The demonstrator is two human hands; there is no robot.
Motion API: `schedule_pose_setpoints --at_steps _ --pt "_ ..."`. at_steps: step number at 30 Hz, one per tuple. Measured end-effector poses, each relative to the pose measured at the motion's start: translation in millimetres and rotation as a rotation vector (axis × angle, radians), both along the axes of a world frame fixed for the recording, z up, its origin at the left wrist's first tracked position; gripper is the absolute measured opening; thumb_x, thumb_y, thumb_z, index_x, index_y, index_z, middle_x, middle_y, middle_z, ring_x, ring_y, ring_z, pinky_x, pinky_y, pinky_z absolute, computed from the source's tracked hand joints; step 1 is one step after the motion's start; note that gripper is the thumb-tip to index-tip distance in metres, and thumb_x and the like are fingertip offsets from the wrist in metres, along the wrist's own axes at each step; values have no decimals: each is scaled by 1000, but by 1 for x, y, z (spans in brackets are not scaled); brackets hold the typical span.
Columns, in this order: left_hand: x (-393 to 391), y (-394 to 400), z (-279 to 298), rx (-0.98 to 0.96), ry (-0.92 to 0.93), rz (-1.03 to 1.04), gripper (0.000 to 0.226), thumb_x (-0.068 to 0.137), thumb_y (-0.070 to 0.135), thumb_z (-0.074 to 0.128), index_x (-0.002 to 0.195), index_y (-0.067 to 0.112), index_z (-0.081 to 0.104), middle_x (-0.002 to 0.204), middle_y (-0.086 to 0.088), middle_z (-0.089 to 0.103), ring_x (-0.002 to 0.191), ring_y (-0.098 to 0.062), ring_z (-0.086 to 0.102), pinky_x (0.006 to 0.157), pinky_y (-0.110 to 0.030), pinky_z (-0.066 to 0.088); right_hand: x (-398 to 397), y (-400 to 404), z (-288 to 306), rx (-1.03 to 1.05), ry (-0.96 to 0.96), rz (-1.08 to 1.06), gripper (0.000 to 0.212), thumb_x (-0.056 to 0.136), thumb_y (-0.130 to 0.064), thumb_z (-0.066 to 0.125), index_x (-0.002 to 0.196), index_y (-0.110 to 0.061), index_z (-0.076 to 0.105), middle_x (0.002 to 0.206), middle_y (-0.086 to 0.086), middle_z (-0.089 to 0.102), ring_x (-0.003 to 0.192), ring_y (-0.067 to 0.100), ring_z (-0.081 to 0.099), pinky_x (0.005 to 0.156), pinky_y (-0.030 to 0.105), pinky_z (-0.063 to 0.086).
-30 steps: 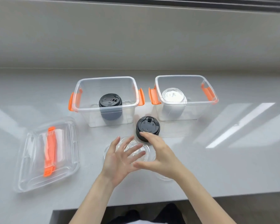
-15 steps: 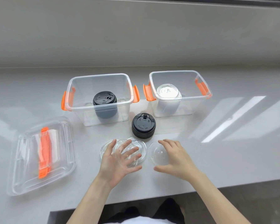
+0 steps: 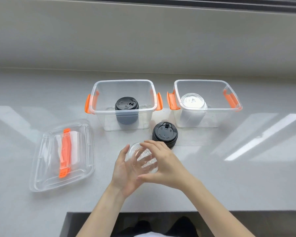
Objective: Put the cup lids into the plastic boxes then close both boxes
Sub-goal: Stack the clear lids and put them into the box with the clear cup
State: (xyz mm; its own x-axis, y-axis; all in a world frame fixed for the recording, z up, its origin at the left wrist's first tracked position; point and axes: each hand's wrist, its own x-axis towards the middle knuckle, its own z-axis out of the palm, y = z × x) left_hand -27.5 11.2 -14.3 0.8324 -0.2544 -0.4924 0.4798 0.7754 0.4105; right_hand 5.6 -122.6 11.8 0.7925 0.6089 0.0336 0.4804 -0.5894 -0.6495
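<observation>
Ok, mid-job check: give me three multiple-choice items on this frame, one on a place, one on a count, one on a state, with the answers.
1. Where do the loose black lids sit?
A. On the counter, between and in front of the two boxes
B. Inside the right box
C. On the stacked box covers

2. How many open boxes stand on the counter?
A. One
B. Two
C. Three

3. What is happening with the clear lids?
A. Lying untouched
B. Held between both hands
C. Already in a box

Answers:
1. A, they rest on the counter near the left box and right box.
2. B, both stand uncovered; the box covers lie off to the left.
3. B, the left hand and right hand cup them.
</observation>
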Motion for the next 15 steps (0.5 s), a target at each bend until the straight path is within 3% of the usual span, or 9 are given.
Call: schedule_pose_setpoints --at_steps 3,6,8,11,15 --pt "-4 7 -3 19 7 30 48 76 53 49 100 15 66 108 -16 67 96 -36 66 82 -45 54 0 4 -1 4 51 37 92 59 -49 77 136 -23 36 142 -6 40 132 7 29 112 27 26" --pt "-9 23 -5 20 37 101 54 77 52 49 114 15 61 126 -19 58 115 -40 56 100 -54 41 6 7 0 98 245 -2 87 62 -43 77 136 -27 35 135 -14 37 131 1 27 107 20 21" --pt "-13 38 -4 40 36 173 51 76 51 50 110 16 62 126 -19 55 116 -40 54 99 -55 40 13 10 -4 138 323 -47 77 66 -35 72 134 -28 37 130 -16 37 128 0 29 105 18 21" --pt "-21 58 -4 145 22 244 47 75 52 48 108 21 63 130 -18 54 114 -38 55 94 -52 42 19 21 -20 -11 257 6 73 68 -29 61 136 -21 36 138 -5 39 133 10 28 109 23 22" --pt "-31 70 -5 199 33 306 45 79 51 45 108 22 62 134 -19 51 121 -40 51 99 -54 38 16 37 -45 -317 121 114 97 67 -40 70 144 -17 17 153 9 21 141 24 14 115 33 15"
